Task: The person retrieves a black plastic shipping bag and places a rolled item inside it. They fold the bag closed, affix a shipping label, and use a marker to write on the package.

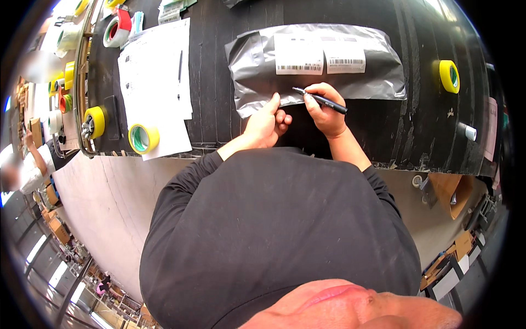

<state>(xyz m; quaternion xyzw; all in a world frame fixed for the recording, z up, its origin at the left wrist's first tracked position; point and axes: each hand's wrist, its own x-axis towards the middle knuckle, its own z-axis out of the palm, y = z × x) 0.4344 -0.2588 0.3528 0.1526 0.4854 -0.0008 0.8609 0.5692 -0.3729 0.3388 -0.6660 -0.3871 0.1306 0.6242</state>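
Note:
A silver-grey plastic mailing bag (257, 82) lies on the black table in front of me, bearing two white barcode labels (299, 55) near its far side. My left hand (264, 125) is at the bag's near edge, its thumb on the plastic and its other fingers curled; the edge seems pinched there. Between the fingers of my right hand (327, 114) is a black marker pen (327, 103). The pen slants to the left, its tip over the plain plastic below the labels. Whether the tip touches the bag I cannot tell.
Paper sheets (156, 82) with a thin pen (180, 66) lie to the left. Yellow tape rolls (143, 139) stand around them, and another tape roll (449, 76) is at the right. A small white cylinder (470, 132) sits near the right edge. Another person (35, 170) is at far left.

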